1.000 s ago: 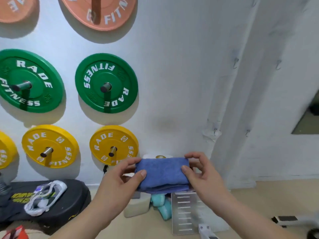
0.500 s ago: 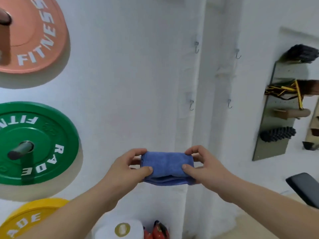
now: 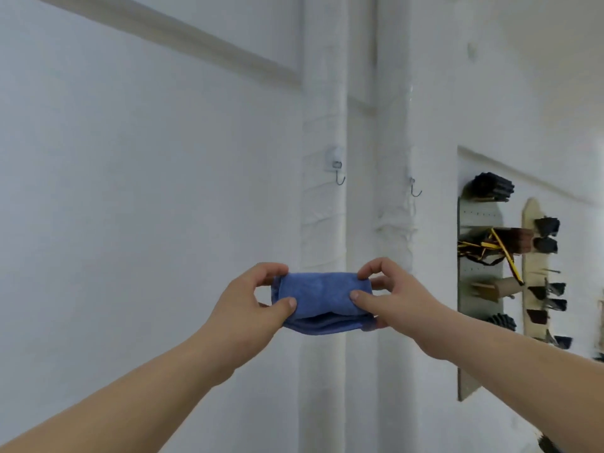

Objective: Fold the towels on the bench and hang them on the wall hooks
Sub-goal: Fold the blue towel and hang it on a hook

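Note:
A folded blue towel (image 3: 322,297) is held out in front of me, level, at mid-frame. My left hand (image 3: 251,302) pinches its left end between thumb and fingers, and my right hand (image 3: 389,297) pinches its right end the same way. Two small metal hooks are fixed to the white wall above the towel: the left hook (image 3: 339,173) on a square pad and the right hook (image 3: 415,188) beyond the corner column. The towel hangs well below both hooks and touches neither.
A white column (image 3: 323,109) runs down the wall behind the towel. To the right, a grey pegboard (image 3: 478,276) carries black grips, yellow-and-black cords and wooden pegs, with a pale wooden rack (image 3: 536,273) beside it.
The view has tilted up the wall, so the weight plates and floor items have left the frame. The hooks now sit nearer above the towel; both hands keep the same pinch.

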